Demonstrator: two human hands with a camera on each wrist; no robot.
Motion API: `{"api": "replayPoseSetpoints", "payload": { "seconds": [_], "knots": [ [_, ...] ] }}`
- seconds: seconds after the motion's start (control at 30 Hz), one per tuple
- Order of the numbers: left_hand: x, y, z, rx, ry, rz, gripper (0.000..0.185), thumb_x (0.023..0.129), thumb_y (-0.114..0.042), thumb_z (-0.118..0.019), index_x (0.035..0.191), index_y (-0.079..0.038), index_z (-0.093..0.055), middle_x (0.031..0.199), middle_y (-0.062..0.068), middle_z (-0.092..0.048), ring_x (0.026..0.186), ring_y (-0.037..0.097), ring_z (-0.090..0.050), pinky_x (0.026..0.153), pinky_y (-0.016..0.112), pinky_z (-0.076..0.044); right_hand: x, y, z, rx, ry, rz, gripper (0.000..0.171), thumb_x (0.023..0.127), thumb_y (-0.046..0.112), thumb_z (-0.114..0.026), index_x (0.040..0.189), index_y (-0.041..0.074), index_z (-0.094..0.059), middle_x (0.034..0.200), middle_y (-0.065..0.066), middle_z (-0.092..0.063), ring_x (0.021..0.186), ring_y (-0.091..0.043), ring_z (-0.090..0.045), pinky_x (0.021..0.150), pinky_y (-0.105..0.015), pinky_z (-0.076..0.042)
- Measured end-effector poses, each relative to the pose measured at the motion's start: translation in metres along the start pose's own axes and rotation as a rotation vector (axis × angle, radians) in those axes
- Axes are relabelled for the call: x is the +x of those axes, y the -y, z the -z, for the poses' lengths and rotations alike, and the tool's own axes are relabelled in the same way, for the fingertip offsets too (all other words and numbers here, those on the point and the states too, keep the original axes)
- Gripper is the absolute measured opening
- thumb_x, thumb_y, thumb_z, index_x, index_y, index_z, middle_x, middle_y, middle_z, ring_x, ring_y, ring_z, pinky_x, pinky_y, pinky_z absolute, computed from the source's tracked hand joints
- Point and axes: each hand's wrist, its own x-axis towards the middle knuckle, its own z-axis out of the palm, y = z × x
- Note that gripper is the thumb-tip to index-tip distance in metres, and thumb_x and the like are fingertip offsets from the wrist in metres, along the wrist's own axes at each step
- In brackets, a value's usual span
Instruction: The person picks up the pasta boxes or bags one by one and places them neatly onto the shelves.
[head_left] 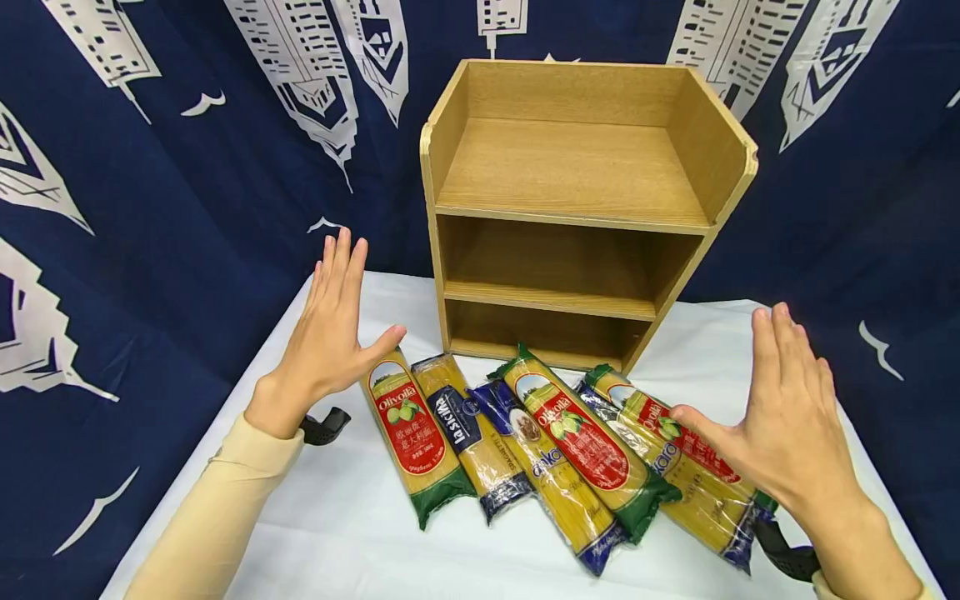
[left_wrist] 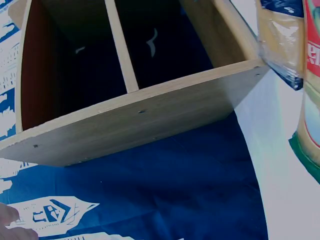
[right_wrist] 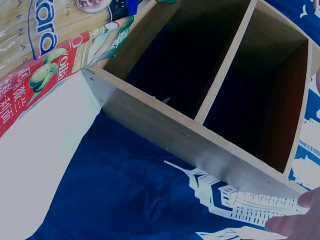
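Note:
My left hand (head_left: 318, 342) is raised at the left with straight fingers and the thumb spread toward the packs. It holds nothing and is nearest the leftmost Olivoilà spaghetti pack (head_left: 412, 429). Beside that lies a La Sicilia spaghetti pack (head_left: 480, 442), then a blue-ended pasta pack (head_left: 558, 483) partly under another Olivoilà pack (head_left: 581, 433). My right hand (head_left: 795, 425), also raised, straight-fingered and holding nothing, is nearest the right-hand pair: a blue-ended pack (head_left: 705, 492) overlapping an Olivoilà pack (head_left: 637, 396). Only fingertips (left_wrist: 17, 225) show in the left wrist view.
A wooden shelf unit (head_left: 573, 221) stands behind the packs, with an open top and two compartments below. White cloth (head_left: 330, 517) covers the table. A dark blue patterned curtain (head_left: 210, 275) hangs behind and at the sides.

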Motion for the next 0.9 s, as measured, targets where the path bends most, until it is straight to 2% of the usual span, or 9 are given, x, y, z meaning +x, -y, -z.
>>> {"api": "replayPoseSetpoints", "payload": {
  "seconds": [0.2,0.37,0.5,0.67,0.77,0.9],
  "knots": [
    [0.016,0.006,0.002,-0.039,-0.088,-0.089,0.098,0.096,-0.065,-0.047,0.161,0.000,-0.013,0.169,0.017,-0.009,0.155,0.038,-0.007,0.123,0.054,-0.011,0.002,-0.006,0.002,-0.001,0.010,0.008,0.134,0.067,0.070,-0.078,0.164,0.007,-0.011,0.168,-0.019,-0.012,0.150,-0.049,-0.018,0.118,-0.066,-0.010],
    [0.022,0.009,0.002,-0.050,-0.107,-0.089,0.098,0.096,-0.065,-0.047,0.161,0.001,-0.015,0.169,0.018,-0.012,0.155,0.036,-0.008,0.123,0.052,-0.011,0.001,-0.013,0.001,0.001,0.019,0.023,0.132,0.069,0.068,-0.079,0.162,0.003,-0.013,0.166,-0.024,-0.016,0.151,-0.046,-0.018,0.122,-0.058,-0.010],
    [0.028,0.010,0.002,-0.069,-0.106,-0.087,0.096,0.095,-0.058,-0.053,0.160,0.002,-0.016,0.169,0.017,-0.014,0.155,0.034,-0.010,0.123,0.051,-0.012,-0.002,-0.019,0.000,0.001,0.039,0.020,0.130,0.071,0.066,-0.079,0.162,0.000,-0.013,0.165,-0.028,-0.017,0.151,-0.045,-0.018,0.123,-0.051,-0.008],
    [0.036,0.010,0.003,-0.095,-0.105,-0.091,0.095,0.090,-0.041,-0.064,0.161,0.001,-0.017,0.169,0.015,-0.014,0.155,0.032,-0.009,0.123,0.049,-0.012,-0.008,-0.025,-0.003,0.021,0.088,-0.032,0.128,0.074,0.059,-0.082,0.162,0.000,-0.010,0.162,-0.034,-0.019,0.144,-0.057,-0.024,0.121,-0.060,-0.010],
    [0.042,0.009,0.003,-0.118,-0.120,-0.096,0.094,0.091,-0.042,-0.064,0.160,0.002,-0.018,0.169,0.015,-0.015,0.155,0.033,-0.010,0.123,0.048,-0.012,-0.010,-0.028,-0.005,0.035,0.109,-0.049,0.127,0.074,0.057,-0.083,0.162,0.000,-0.009,0.160,-0.035,-0.020,0.141,-0.060,-0.025,0.119,-0.064,-0.011],
    [0.048,0.007,0.004,-0.153,-0.139,-0.087,0.093,0.094,-0.049,-0.060,0.160,0.001,-0.019,0.169,0.013,-0.016,0.155,0.031,-0.010,0.123,0.048,-0.013,-0.012,-0.031,-0.006,0.049,0.114,-0.050,0.127,0.074,0.056,-0.083,0.162,0.001,-0.009,0.160,-0.036,-0.021,0.140,-0.060,-0.026,0.119,-0.063,-0.011]
  ]
}}
